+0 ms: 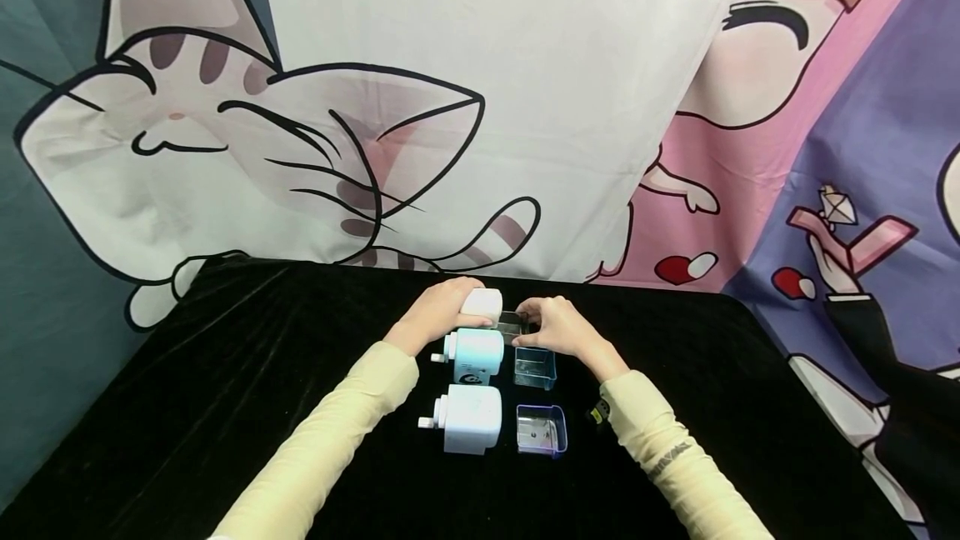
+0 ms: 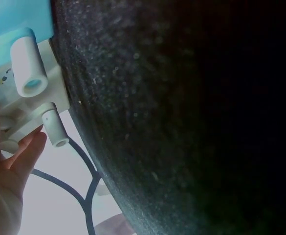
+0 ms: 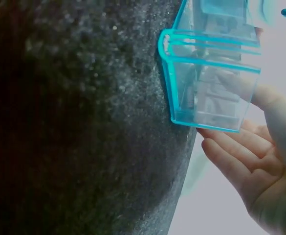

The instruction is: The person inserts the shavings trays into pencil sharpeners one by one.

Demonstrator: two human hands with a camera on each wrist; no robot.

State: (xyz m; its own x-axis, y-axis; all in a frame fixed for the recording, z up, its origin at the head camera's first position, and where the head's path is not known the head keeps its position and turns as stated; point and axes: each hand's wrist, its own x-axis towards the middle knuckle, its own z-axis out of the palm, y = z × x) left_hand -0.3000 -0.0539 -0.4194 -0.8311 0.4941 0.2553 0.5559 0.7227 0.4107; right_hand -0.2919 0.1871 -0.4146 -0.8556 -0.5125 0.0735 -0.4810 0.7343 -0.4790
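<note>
Three hand-crank pencil sharpeners stand in a column, cranks to the left. My left hand (image 1: 437, 312) grips the farthest one, a white sharpener (image 1: 484, 303); in the left wrist view its crank (image 2: 55, 128) points out beside my fingers. With my right hand (image 1: 562, 328) I hold a smoky clear drawer (image 1: 512, 325) by its sides, close against the white sharpener's right side. Nearer are the light blue sharpener (image 1: 480, 348) with a cartoon print and the pale sharpener (image 1: 472, 419). In the right wrist view, a blue-edged drawer (image 3: 209, 120) partly covers the held drawer and my right fingers.
To the right of the light blue sharpener lies a blue clear drawer (image 1: 535, 367). A purple-rimmed clear drawer (image 1: 542, 429) sits beside the pale sharpener. Black cloth (image 1: 315, 315) covers the table, and a cartoon-printed curtain (image 1: 555, 107) hangs behind its far edge.
</note>
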